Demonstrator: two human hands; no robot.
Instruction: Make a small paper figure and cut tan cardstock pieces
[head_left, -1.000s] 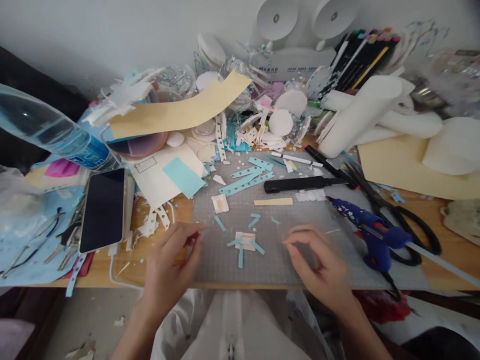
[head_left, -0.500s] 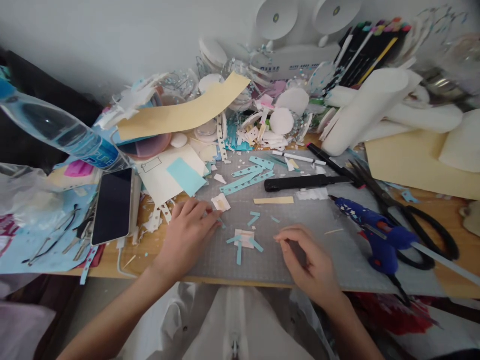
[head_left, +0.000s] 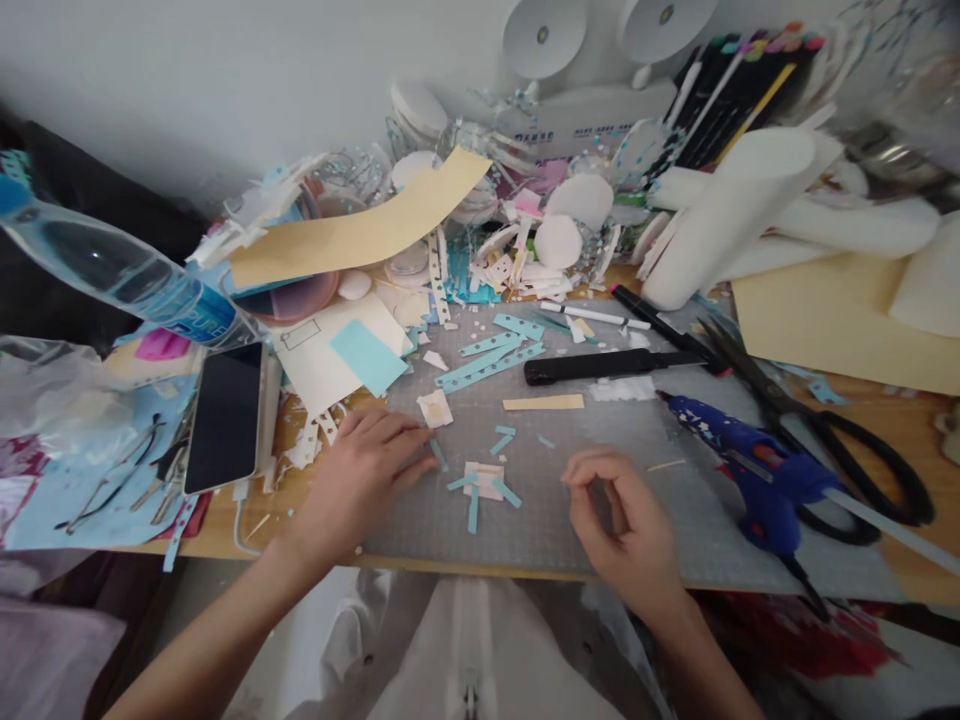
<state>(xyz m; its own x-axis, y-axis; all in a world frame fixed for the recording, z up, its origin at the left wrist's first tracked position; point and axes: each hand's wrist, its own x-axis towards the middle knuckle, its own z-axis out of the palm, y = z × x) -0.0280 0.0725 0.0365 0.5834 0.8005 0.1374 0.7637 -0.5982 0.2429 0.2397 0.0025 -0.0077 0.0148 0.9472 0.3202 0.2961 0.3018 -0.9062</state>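
Head view: left hand [head_left: 367,460] palm down near worktop [head_left: 281,495] near edge, left of centre, fingertips at a narrow blue strip [head_left: 441,458]; grip looks slightly apart, can't tell if strip is pinched. Strip lies on gray cutting mat [head_left: 540,530], long axis mostly far-to-near, far end tilted toward worktop's left edge. Right hand [head_left: 622,510] over mat's near part, grip curled, thumb and index tips close together; can't tell if anything is between. Between the hands, pale square [head_left: 486,488] with three blue strips overlapping it: one points straight at near edge, one slants near-right, one points left. Strip is light blue, thin, straight, flat-looking; square is whitish-pink. Mat shows a fine grid and paper scraps; worktop is wooden. Black-handled cutter [head_left: 589,367] lies left-to-right beyond the square. Toward right edge, blue glue gun [head_left: 772,475], nozzle far-left, overlapping black scissors [head_left: 757,390]. Toward left edge, phone [head_left: 225,420] and tilted bottle [head_left: 127,280]. Craft clutter along back edge, pale wall [head_left: 262,60] behind.
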